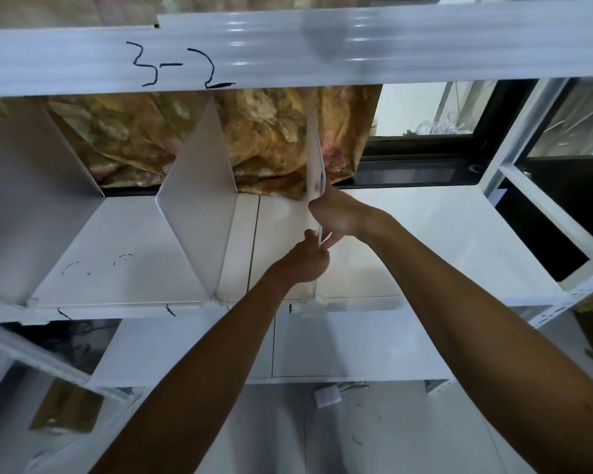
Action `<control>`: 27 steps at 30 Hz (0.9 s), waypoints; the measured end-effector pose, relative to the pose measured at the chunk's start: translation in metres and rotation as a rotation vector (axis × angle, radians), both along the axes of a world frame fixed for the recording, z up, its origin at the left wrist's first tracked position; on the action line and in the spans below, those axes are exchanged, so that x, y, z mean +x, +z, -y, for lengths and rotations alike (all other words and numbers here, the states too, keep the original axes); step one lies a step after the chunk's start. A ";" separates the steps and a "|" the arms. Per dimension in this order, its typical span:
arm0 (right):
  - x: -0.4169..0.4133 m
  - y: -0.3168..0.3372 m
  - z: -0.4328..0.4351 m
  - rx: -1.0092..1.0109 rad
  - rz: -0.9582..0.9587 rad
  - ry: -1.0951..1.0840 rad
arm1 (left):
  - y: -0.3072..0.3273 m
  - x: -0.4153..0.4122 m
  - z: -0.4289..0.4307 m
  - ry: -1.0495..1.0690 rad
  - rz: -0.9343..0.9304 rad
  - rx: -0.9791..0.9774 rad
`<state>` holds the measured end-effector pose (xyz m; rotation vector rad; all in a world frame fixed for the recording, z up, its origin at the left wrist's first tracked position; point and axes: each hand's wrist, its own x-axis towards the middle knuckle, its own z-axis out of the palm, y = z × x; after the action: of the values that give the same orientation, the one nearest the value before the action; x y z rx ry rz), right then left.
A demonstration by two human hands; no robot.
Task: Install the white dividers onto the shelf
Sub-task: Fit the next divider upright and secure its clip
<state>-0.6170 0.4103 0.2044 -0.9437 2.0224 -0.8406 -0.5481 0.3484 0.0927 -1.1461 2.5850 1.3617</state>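
Observation:
A white shelf board (425, 241) spans the middle of the view under a beam marked "3-2" (288, 53). Two white dividers stand upright on it: one at far left (31, 200), one left of centre (199, 200). A third white divider (314, 159) stands edge-on at centre, reaching up to the beam. My left hand (305, 261) grips its front edge low down. My right hand (336, 213) grips the same edge just above. A white clip (314, 302) sits at the shelf's front lip below that divider.
A floral curtain (271, 138) hangs behind the shelf, with a dark window frame (425, 165) to its right. The rack's white upright (514, 159) stands at right. A lower shelf (322, 354) lies beneath; a small white piece (327, 395) rests on the floor.

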 end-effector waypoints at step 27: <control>-0.002 -0.033 0.001 -0.065 -0.070 0.091 | -0.013 0.006 0.000 -0.047 0.047 0.001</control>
<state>-0.6186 0.4089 0.1719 -1.1068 2.0056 -0.8385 -0.5421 0.3486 0.0799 -1.0968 2.5608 1.3109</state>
